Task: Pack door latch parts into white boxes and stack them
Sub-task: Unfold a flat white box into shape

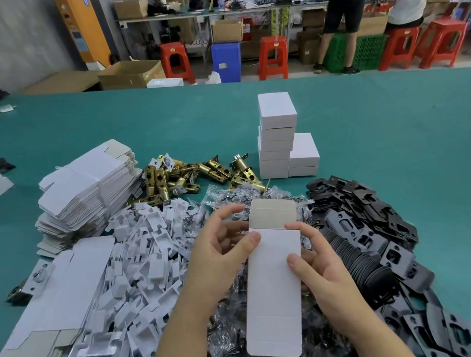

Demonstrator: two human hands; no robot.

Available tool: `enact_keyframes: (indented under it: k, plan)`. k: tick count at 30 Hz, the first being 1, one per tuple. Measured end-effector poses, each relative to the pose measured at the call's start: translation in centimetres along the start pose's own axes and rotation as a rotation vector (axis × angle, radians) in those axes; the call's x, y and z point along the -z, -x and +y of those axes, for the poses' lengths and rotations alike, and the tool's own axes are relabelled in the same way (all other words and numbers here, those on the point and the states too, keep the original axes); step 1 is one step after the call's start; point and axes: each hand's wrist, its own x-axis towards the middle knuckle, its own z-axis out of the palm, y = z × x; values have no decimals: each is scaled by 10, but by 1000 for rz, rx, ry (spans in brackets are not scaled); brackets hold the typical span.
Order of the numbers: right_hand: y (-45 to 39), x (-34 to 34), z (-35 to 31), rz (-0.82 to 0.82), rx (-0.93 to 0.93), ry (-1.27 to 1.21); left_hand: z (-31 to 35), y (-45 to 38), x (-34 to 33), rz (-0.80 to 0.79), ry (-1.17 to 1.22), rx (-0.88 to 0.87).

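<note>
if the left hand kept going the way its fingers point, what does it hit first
The left hand points up and right, so it would probably meet the open flap of the white box it holds. Past that lie clear plastic bags, though depth is unclear.

— Any writing you can make out?
— None. The white boxes (279, 130) are blank.
— The orange cabinet (82, 30) at the back?
— It carries a round blue sign, too small to read. The tags on the brass latches (185, 176) are blurred.
</note>
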Motion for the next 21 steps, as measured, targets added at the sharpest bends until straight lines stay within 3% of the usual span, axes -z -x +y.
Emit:
enact_keyframes:
  k: [21]
  plan:
    - [0, 0, 1, 41, -28, -40, 0, 1, 1, -51, -183, -23]
